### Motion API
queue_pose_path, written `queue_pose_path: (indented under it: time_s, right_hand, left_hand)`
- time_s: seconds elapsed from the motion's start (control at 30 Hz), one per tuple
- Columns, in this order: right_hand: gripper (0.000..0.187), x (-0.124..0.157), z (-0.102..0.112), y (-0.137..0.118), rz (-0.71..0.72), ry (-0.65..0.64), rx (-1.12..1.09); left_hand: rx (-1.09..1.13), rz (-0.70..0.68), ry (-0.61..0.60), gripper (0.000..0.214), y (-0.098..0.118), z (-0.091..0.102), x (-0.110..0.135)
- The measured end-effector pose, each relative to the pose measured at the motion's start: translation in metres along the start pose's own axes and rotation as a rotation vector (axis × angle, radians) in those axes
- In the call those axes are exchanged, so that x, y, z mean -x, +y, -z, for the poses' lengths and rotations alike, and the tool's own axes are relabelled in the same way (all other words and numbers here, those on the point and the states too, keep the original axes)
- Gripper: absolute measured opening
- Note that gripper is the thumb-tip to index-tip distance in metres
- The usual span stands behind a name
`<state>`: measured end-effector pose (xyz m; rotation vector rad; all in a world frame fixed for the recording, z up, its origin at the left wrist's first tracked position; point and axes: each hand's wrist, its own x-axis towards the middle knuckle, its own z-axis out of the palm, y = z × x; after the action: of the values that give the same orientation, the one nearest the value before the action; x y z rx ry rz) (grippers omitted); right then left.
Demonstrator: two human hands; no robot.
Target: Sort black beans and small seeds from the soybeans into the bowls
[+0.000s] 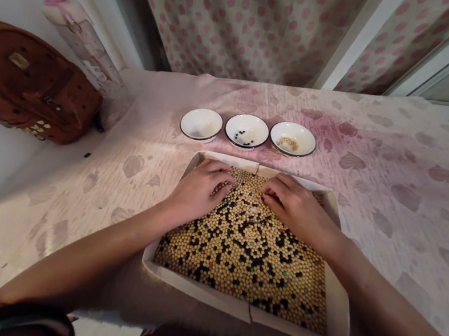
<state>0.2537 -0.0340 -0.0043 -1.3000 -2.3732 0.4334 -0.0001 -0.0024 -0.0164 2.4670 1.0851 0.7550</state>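
Left bowl (202, 122) is sitting beyond the tray (206, 297). My left hand (204, 186) is resting, half-curled, on mixed beads (244, 241) filling the tray, at its back left; I cannot tell whether it is gripping any. Beyond the tray, middle bowl (258, 130) is holding dark beads (239, 135); right bowl (305, 139), pale beads (288, 143). My right hand (293, 202) is resting, loosely curled, at the tray's back right; grip likewise unclear.

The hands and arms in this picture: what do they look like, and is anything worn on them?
They are a person's, with no machine parts or cables. The left hand and right hand show no gloves, rings or markings that I can make out. The left forearm and right forearm are bare. Dark-edged, striped cloth at the lower left may be a sleeve.
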Motion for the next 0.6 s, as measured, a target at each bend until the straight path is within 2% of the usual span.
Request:
queue_pose_path:
  time_s: [0.17,0.37,0.5,0.6]
  right_hand:
    - [0.019,0.0,-0.001,-0.002,0.046,-0.014,-0.003]
    - [0.016,0.002,-0.002,0.0,0.008,0.049,0.059]
    - [0.006,0.002,0.004,0.01,-0.101,0.239,0.031]
    - [0.005,-0.001,0.015,0.028,-0.171,0.416,0.046]
  left_hand:
    - [-0.001,-0.005,-0.004,0.019,0.0,0.0,0.0]
    - [0.002,-0.023,0.018,0.018,-0.001,-0.002,0.0]
    - [0.005,-0.03,0.029,0.019,-0.001,-0.002,0.0]
    - [0.004,-0.027,0.026,0.018,-0.001,-0.003,0.0]
